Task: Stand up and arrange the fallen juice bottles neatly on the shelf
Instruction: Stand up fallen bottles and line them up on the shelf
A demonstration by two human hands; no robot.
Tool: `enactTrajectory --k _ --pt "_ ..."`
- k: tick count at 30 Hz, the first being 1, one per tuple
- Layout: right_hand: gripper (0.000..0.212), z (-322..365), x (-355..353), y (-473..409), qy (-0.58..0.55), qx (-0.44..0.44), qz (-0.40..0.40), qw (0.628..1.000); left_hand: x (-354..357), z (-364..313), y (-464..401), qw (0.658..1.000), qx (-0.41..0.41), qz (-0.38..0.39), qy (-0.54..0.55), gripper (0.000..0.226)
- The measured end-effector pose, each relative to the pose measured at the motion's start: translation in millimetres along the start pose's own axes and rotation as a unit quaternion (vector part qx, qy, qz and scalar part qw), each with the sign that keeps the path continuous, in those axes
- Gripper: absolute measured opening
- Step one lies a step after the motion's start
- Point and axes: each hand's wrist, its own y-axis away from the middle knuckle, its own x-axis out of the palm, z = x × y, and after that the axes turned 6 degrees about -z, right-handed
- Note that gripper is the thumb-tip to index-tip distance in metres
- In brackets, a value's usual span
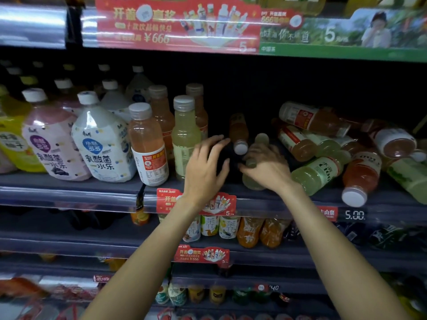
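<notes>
Juice bottles lie toppled in a heap on the right half of the shelf, pale green and pink-orange ones stacked across each other, caps pointing every way. At the left of the gap four stand upright: a pink one in front beside a pale green one, two more behind them. I see my right hand reached in with the forearm angled up from the lower right, fingers curled round a pale green bottle that stands roughly upright in the gap, its cap showing above my knuckles; motion blur hides how firm the grip is. My left hand is held beside it, wrist bent back, fingers spread and relaxed, holding nothing, fingertips near the dark gap. Just behind, between both hands, an orange bottle lies with its white cap toward me. Large yoghurt-drink bottles stand further left.
</notes>
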Motion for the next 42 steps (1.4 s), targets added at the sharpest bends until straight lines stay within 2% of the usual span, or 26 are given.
enactTrajectory --k 4,7,12,16,18,22,23,26,28,30,33,36,39,41,42 --pt "0.028 -15.5 -7.0 3.1 -0.058 0.015 -0.046 0.997 32.4 -0.1 -18.5 0.991 -0.058 0.116 0.013 0.043" --pt "0.028 -25.0 -7.6 1.3 -0.06 0.027 -0.045 0.997 58.7 6.3 -33.5 0.96 -0.124 0.25 -0.008 0.052" --pt "0.032 -35.8 -8.0 -1.8 -0.035 0.027 -0.037 0.998 92.8 9.5 -49.1 0.911 -0.098 0.394 -0.071 0.056" --pt "0.032 -39.0 -5.7 0.0 -0.028 0.01 -0.053 0.998 94.1 9.5 -50.5 0.903 -0.087 0.409 -0.096 0.052" --pt "0.031 -40.4 -5.8 0.2 -0.031 -0.006 -0.054 0.998 89.4 10.1 -51.4 0.905 -0.048 0.403 -0.124 0.049" --pt "0.031 -43.4 -8.3 2.4 -0.038 -0.017 -0.066 0.997 72.4 2.9 -46.6 0.884 0.039 0.436 -0.166 0.049" --pt "0.032 -44.2 -10.3 3.6 -0.04 -0.015 -0.074 0.996 68.4 -0.2 -44.2 0.891 0.059 0.416 -0.173 0.048" --pt "0.046 -43.8 -17.7 7.4 -0.044 0.005 -0.091 0.995 55.7 -8.0 -43.6 0.943 0.124 0.279 -0.13 0.044" --pt "0.058 -41.4 -21.7 8.9 -0.056 0.009 -0.097 0.994 49.4 -8.8 -47.0 0.973 0.098 0.201 -0.053 0.049" --pt "0.067 -36.6 -24.6 7.3 -0.079 0.002 -0.099 0.992 36.8 -18.1 -59.5 0.985 0.014 0.172 0.019 0.053" --pt "0.082 -21.9 -24.9 1.8 -0.139 -0.036 -0.112 0.983 25.6 -26.5 -78.2 0.984 -0.1 0.12 0.092 0.044" --pt "0.096 -6.8 -19.1 -1.5 -0.183 -0.041 -0.146 0.971 22.3 -30.0 -90.8 0.979 -0.153 0.108 0.076 0.04" --pt "0.091 3.5 -8.3 -9.2 -0.183 -0.005 -0.166 0.969 25.2 -26.9 -101.2 0.972 -0.213 0.097 0.03 0.045" --pt "0.087 8.6 -2.3 -18.6 -0.179 0.025 -0.166 0.969 30.4 -23.9 -100.8 0.961 -0.243 0.074 0.105 0.048" --pt "0.085 12.1 -2.7 -23.1 -0.237 0.048 -0.148 0.959 31.4 -24.4 -97.9 0.949 -0.261 0.073 0.162 0.051"
